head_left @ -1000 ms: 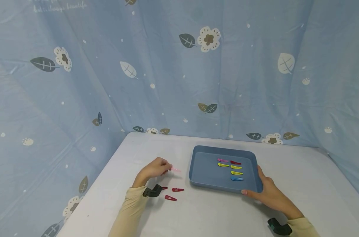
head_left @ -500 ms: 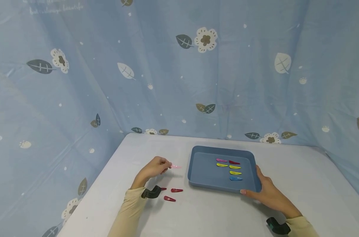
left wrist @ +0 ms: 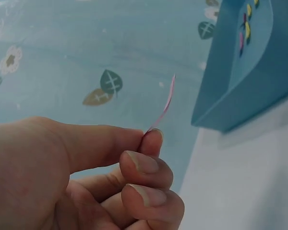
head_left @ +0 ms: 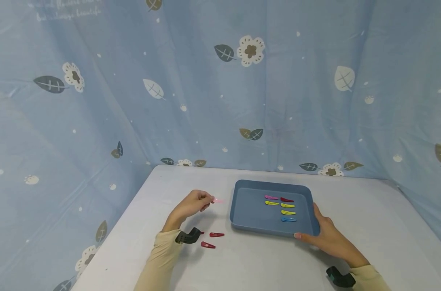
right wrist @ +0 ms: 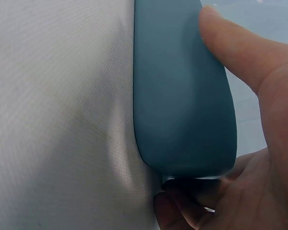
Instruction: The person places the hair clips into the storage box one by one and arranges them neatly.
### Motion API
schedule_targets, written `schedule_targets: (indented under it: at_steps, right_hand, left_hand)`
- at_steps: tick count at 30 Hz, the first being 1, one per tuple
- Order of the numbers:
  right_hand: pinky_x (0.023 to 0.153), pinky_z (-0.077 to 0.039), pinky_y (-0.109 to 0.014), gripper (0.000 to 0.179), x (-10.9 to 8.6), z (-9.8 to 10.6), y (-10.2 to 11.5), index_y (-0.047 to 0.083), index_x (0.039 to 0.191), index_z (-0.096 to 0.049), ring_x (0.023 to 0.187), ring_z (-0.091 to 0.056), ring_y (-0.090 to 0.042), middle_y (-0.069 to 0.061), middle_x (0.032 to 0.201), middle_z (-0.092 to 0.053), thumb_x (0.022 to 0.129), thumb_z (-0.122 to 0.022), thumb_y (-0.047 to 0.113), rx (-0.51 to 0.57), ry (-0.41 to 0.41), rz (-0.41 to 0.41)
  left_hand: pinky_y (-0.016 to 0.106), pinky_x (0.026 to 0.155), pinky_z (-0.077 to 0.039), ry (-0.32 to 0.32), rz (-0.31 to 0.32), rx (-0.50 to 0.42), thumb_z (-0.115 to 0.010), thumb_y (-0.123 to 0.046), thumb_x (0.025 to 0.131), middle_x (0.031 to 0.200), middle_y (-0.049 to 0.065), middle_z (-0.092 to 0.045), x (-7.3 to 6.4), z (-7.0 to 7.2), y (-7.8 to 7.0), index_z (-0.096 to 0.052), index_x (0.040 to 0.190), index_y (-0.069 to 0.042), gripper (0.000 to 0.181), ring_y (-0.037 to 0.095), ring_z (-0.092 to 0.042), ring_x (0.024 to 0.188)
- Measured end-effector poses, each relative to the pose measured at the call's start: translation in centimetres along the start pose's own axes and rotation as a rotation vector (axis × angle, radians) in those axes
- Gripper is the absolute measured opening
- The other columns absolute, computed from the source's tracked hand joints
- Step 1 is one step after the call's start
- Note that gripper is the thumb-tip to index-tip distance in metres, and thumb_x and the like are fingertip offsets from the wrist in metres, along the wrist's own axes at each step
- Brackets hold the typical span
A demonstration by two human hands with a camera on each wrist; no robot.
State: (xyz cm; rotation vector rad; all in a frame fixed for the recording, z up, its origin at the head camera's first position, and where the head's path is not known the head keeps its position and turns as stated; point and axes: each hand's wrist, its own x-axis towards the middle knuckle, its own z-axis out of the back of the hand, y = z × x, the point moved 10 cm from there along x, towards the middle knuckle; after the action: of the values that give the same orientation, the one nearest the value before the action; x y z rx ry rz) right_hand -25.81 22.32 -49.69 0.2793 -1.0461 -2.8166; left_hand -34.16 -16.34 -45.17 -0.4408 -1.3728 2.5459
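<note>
My left hand (head_left: pixel 194 203) pinches a light pink hair clip (head_left: pixel 218 200) by one end, raised over the table left of the tray. In the left wrist view the thin clip (left wrist: pixel 168 103) sticks up edge-on from between thumb and forefinger. My right hand (head_left: pixel 331 237) grips the near right corner of a blue tray (head_left: pixel 257 228), thumb on its rim and fingers around its side. Inside the tray lie a magenta hair clip (head_left: pixel 271 197), a dark red one (head_left: pixel 287 199), three yellow ones (head_left: pixel 288 212) and a blue one (head_left: pixel 289 220).
Two dark red hair clips (head_left: pixel 217 234) lie on the white table (head_left: pixel 257 262) in front of the left hand; another is mostly hidden by the black wrist camera (head_left: pixel 188 235). A patterned blue curtain (head_left: pixel 191 121) hangs behind and at the left.
My left hand has risen slightly and shifted a little toward the tray, with the light pink hair clip still pinched. The right hand keeps its grip on the tray.
</note>
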Motion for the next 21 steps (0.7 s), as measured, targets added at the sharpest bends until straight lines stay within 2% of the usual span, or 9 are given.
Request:
schedule_targets:
  at_steps: [8,15,21]
  right_hand:
    - [0.105,-0.038,-0.075,0.128,0.0,0.0,0.0,-0.013,0.158,0.011,0.143,-0.026,-0.068,-0.049,0.156,-0.020,0.089,-0.076,0.051,0.003,-0.007,0.008]
    - [0.104,-0.038,-0.075,0.127,0.1,0.2,0.1,-0.013,0.159,0.010,0.142,-0.029,-0.068,-0.048,0.156,-0.023,0.089,-0.077,0.049,0.012,-0.037,0.051]
    - [0.104,-0.040,-0.074,0.128,0.0,0.1,-0.2,-0.011,0.159,0.011,0.142,-0.030,-0.067,-0.048,0.156,-0.023,0.089,-0.076,0.052,0.000,-0.024,0.019]
  left_hand:
    - [0.029,0.066,-0.036,0.021,-0.045,-0.025,-0.056,-0.023,0.107,0.067,-0.002,-0.049,0.4,-1.0,-1.9,-0.071,0.111,0.006,0.033,0.013,-0.044,0.064]
    - [0.028,0.064,-0.033,0.056,-0.072,-0.043,-0.056,-0.022,0.106,0.064,-0.003,-0.047,0.9,-2.4,-3.1,-0.071,0.111,0.005,0.030,0.013,-0.040,0.061]
    - [0.027,0.063,-0.031,0.075,-0.096,-0.053,-0.055,-0.020,0.106,0.063,-0.003,-0.045,1.2,-3.3,-4.0,-0.069,0.114,0.007,0.032,0.011,-0.039,0.061]
